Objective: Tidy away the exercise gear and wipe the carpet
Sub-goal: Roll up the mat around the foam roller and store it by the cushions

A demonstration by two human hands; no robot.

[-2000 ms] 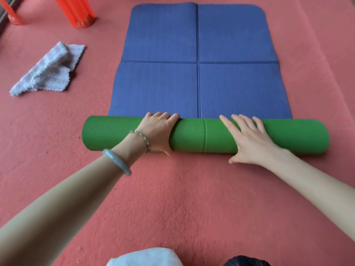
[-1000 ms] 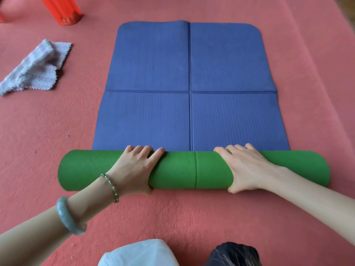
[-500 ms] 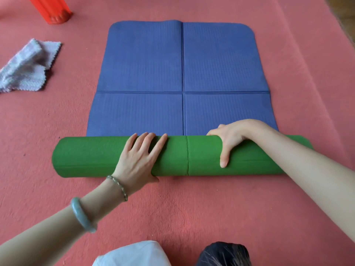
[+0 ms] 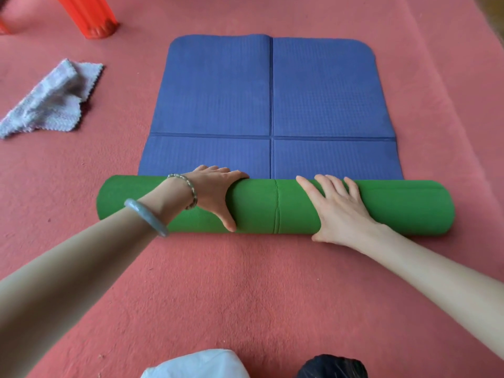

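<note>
An exercise mat lies partly rolled on the red carpet [image 4: 245, 290]. Its rolled part [image 4: 272, 205] is a green cylinder lying crosswise; the flat part [image 4: 218, 91] beyond it is blue with crossing fold lines. My left hand [image 4: 215, 192] grips the roll left of centre, fingers curled over the far side and thumb down the near side. My right hand [image 4: 338, 208] lies flat on the roll right of centre, fingers straight and spread, pointing away from me. A grey cloth [image 4: 49, 102] lies crumpled on the carpet to the left of the mat.
A red plastic stool leg [image 4: 92, 15] stands at the far left on the carpet. Something white [image 4: 196, 365] and something black [image 4: 331, 368] show at the bottom edge, close to me. Bare floor shows past the carpet's far right corner [image 4: 491, 12].
The roll has advanced over the blue mat, leaving less of it flat. My right hand went from gripping over the roll's top to lying flat on it; my left now grips.
</note>
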